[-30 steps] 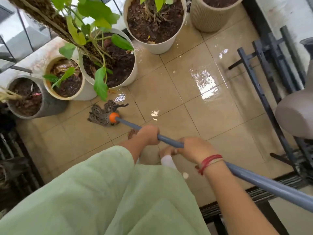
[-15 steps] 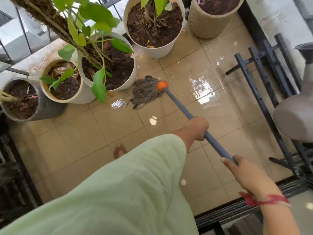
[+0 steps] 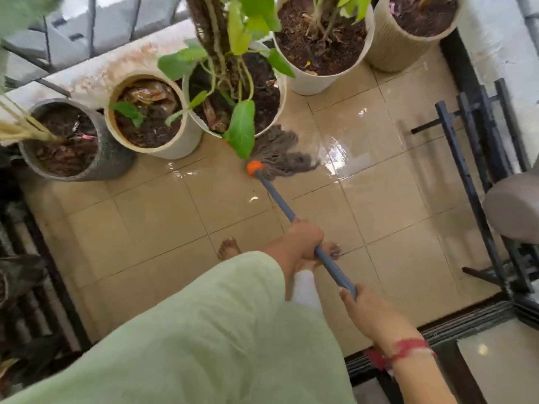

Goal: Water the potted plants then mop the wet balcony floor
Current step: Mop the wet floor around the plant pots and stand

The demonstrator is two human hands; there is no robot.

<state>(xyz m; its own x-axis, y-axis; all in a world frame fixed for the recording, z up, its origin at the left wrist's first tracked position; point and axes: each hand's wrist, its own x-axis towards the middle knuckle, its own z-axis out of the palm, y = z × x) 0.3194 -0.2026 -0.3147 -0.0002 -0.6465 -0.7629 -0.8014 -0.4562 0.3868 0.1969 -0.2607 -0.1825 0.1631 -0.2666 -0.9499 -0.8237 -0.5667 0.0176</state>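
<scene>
Where the beige tiled balcony floor [image 3: 145, 217] meets the railing, a grey speckled round pot [image 3: 108, 161] stands at far left, touching a cream round pot [image 3: 178, 147], with a white pot holding a broad-leaved green plant [image 3: 280, 94] beside it. The grey string mop head [image 3: 280, 153] with orange collar [image 3: 254, 167] lies on the wet tiles just beside that white pot. The blue-grey mop handle [image 3: 277, 199] slants down to the right. The left hand [image 3: 303, 240] is closed around the handle at mid-length. The right hand [image 3: 370, 313], wearing a red wrist thread [image 3: 408, 346], is closed around the handle lower down. A black metal rack [image 3: 463, 158] stands at right.
</scene>
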